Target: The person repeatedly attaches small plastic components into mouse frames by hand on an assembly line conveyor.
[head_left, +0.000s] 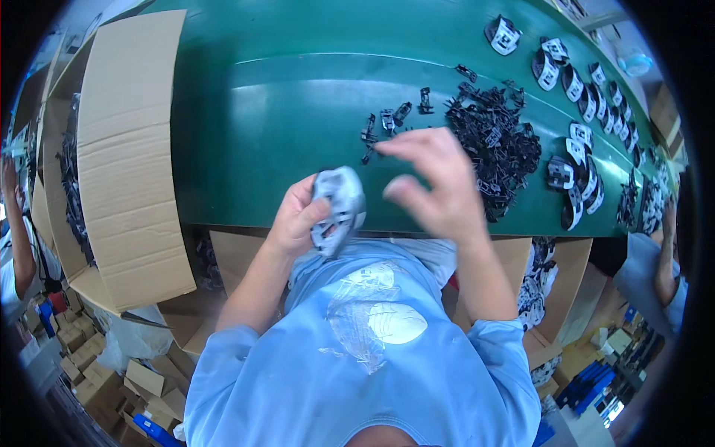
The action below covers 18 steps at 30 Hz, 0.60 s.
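My left hand (298,216) is closed around a white-and-black plastic shell (339,208) with slots in its face, held just above the table's near edge. To its right my right hand (439,179) is raised over the green table (290,97), thumb and fingers spread apart, slightly blurred, with nothing seen between them. Just beyond its fingertips lie several loose small black plastic clips (387,119). A large heap of the same black clips (495,141) spreads out to the right of this hand.
White-and-black shells (581,171) stand in rows and groups along the table's right side. A large open cardboard box (130,149) with dark parts is at the left. Below the table edge, another box (570,287) holds white-and-black parts. Other people (655,276) are at both sides.
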Motion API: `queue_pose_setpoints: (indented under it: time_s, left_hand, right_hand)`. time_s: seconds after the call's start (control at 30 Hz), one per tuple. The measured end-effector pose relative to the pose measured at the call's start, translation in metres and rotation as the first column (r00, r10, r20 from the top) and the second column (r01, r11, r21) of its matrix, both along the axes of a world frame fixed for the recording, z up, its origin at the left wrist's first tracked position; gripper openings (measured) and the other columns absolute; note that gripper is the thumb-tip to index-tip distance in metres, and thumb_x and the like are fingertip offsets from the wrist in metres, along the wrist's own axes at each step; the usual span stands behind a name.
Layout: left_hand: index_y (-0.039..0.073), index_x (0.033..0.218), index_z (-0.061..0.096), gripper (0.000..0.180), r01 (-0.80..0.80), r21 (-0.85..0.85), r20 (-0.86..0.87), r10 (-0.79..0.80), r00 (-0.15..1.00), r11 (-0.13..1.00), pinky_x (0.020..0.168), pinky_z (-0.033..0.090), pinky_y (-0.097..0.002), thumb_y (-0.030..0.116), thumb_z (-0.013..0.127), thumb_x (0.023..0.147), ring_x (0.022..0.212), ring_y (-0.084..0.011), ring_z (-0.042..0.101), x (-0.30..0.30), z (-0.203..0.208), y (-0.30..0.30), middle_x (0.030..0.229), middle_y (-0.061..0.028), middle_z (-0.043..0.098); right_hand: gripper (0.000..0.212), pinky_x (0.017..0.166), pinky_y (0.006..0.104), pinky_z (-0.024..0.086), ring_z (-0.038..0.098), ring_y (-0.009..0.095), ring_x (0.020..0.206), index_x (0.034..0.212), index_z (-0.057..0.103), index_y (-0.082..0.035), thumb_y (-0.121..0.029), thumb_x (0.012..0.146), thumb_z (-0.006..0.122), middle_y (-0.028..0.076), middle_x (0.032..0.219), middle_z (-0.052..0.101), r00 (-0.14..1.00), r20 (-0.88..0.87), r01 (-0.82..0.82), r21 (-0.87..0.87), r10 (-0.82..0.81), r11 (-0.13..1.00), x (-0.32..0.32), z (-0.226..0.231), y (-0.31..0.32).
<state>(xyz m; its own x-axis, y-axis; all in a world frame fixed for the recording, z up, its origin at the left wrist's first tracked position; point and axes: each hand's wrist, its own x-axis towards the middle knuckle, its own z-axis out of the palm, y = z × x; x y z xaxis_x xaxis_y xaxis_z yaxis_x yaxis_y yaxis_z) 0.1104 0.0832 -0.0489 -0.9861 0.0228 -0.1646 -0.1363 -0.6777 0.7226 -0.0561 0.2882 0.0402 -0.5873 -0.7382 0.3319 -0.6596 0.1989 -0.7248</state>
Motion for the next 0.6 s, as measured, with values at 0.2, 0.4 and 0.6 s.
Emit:
queue_pose_setpoints:
  time_s: [0.2, 0.4, 0.6]
  left_hand:
    - [0.000, 0.144, 0.047, 0.055, 0.009, 0.193, 0.186, -0.046, 0.982, 0.981, 0.094, 0.060, -0.0471, 0.026, 0.068, 0.100, 0.111, -0.0400, 0.070, 0.008, 0.024, -0.010, 0.131, -0.0253, 0.064]
    - [0.001, 0.152, 0.042, 0.067, -0.022, 0.574, 0.125, -0.061, 0.990, 0.819, 0.097, 0.057, -0.0547, 0.052, 0.038, 0.109, 0.116, -0.0489, 0.066, -0.013, 0.020, -0.005, 0.141, -0.0241, 0.059]
    - [0.000, 0.153, 0.041, 0.062, -0.067, 0.659, 0.123, -0.020, 0.992, 0.749, 0.091, 0.059, -0.0583, 0.043, 0.036, 0.109, 0.116, -0.0509, 0.064, -0.017, 0.021, -0.006, 0.138, -0.0286, 0.059]
  right_hand:
    - [0.019, 0.078, 0.0401, 0.052, 0.059, 0.028, 0.086, 0.102, 0.078, -0.012, -0.013, 0.082, 0.077, 0.005, 0.091, 0.067, 0.957, -0.280, 0.041, 0.402, 0.081, 0.915, -0.067, -0.002, 0.040]
    - [0.011, 0.086, 0.0412, 0.052, 0.058, 0.030, 0.097, 0.092, 0.071, -0.009, -0.012, 0.082, 0.075, 0.006, 0.094, 0.063, 0.917, -0.253, -0.066, 0.668, 0.309, 0.741, -0.088, -0.014, 0.030]
    - [0.013, 0.080, 0.0405, 0.052, 0.064, 0.031, 0.088, 0.090, 0.063, -0.001, -0.006, 0.083, 0.074, 0.012, 0.091, 0.066, 0.968, -0.141, -0.122, 0.457, 0.207, 0.881, -0.094, 0.003, 0.028]
